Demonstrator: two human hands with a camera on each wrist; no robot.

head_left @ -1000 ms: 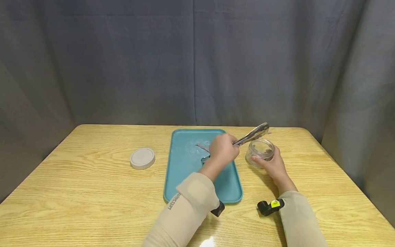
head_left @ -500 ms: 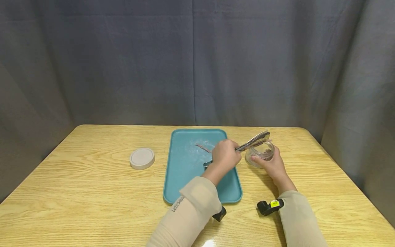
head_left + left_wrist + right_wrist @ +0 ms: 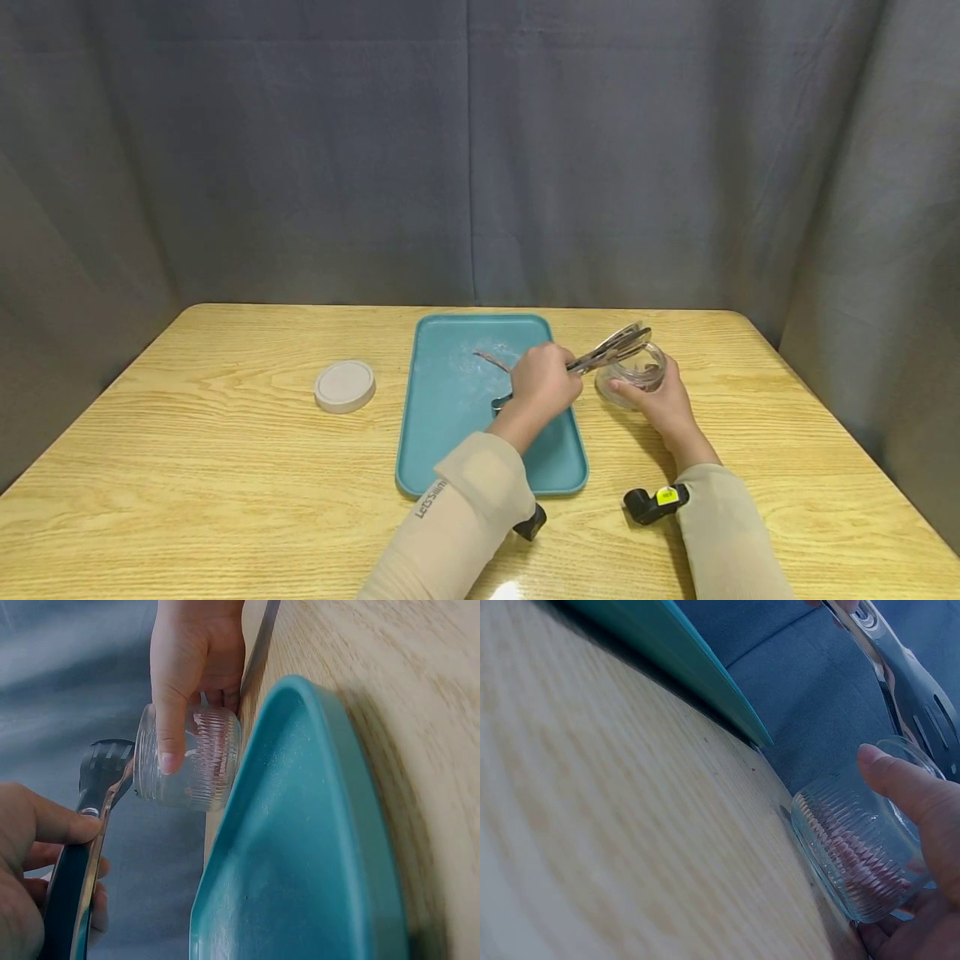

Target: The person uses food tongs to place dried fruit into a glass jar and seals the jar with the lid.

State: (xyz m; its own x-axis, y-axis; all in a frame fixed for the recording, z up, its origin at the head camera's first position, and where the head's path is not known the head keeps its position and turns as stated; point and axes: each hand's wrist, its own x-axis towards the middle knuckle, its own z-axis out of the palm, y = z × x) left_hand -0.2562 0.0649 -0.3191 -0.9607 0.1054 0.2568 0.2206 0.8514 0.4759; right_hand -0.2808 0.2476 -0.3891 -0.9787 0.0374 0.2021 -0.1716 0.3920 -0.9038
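My left hand (image 3: pixel 545 381) grips a pair of metal tongs (image 3: pixel 611 348), their slotted heads parted over the mouth of a glass jar (image 3: pixel 617 392). In the left wrist view, the thumb lies along the handle of the tongs. My right hand (image 3: pixel 666 404) holds the jar upright on the table, thumb on the near side and fingers round the far side. Through the ribbed glass, reddish-pink pieces (image 3: pixel 851 859) show in the jar's lower part. A thin reddish-brown strip (image 3: pixel 491 360) lies on the teal tray (image 3: pixel 427 450), partly hidden behind my left hand.
White powdery marks spread over the far part of the tray. A round white lid (image 3: pixel 345 385) lies on the wooden table (image 3: pixel 225 467) left of the tray. Grey curtains (image 3: pixel 322 167) hang behind the table and along its sides.
The tongs have come down to the jar's mouth and their heads have spread apart. A pinkish bit that stuck out at their tips no longer shows there. The right hand keeps the jar in place.
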